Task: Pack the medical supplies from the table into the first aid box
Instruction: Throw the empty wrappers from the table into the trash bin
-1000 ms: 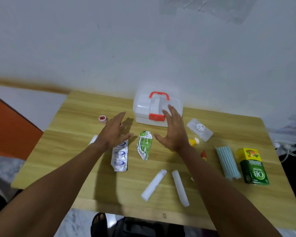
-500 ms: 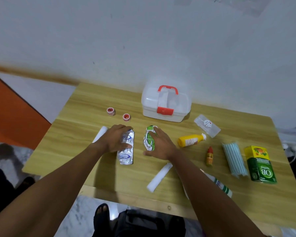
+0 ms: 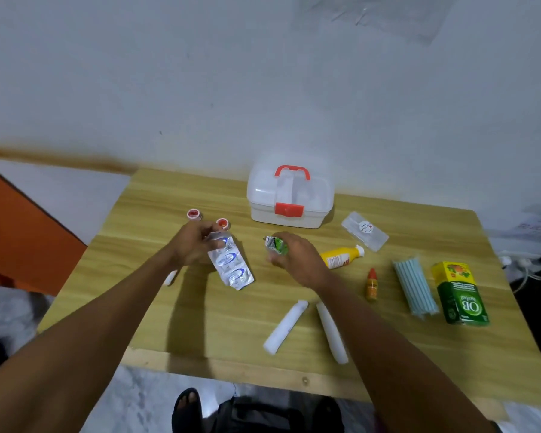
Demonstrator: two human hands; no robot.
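Note:
The white first aid box (image 3: 289,195) with a red handle and red latch stands closed at the table's back edge. My left hand (image 3: 194,245) grips the top end of a silver blister strip with blue print (image 3: 231,268), lifted and tilted. My right hand (image 3: 297,259) is closed on a green and silver blister strip (image 3: 275,244), whose end sticks out past my fingers. Both hands hover in front of the box.
On the wooden table (image 3: 200,323) lie two small red-capped jars (image 3: 194,214), a yellow bottle (image 3: 341,256), a small orange dropper bottle (image 3: 371,284), a clear packet (image 3: 364,230), a pack of blue masks (image 3: 414,285), a green and yellow carton (image 3: 459,292) and white gauze rolls (image 3: 286,326).
Both hands dropped from near the box onto the two strips, closed on them and have lifted them off the table. The camera view has shifted slightly.

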